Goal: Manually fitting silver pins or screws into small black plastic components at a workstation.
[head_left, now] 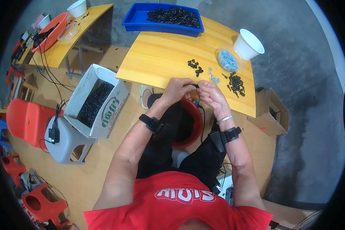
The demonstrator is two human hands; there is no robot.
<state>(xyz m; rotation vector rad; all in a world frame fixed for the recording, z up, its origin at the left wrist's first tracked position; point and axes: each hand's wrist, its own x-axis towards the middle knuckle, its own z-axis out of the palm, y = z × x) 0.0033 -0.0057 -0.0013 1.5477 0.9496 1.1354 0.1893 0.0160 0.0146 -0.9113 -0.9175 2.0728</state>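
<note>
My left hand [177,90] and my right hand [212,96] meet just off the near edge of the yellow table [157,57]. Between their fingertips is a small black part [196,86], mostly covered by the fingers, so its exact kind cannot be told. Both hands are closed in a pinch on it. Beyond them on the tabletop lie a loose group of small black pieces [195,66], a few silver screws [214,78] and, to the right, a heap of black parts [236,84]. A clear bowl of silver screws [228,60] stands behind these.
A blue tray of black parts [131,23] is at the table's far edge, a white bucket [249,44] at its right. Below my hands sits a red tub [197,126]. A white carton [113,107] rests on a grey stool [65,149] at left; a brown carton [266,119] stands right.
</note>
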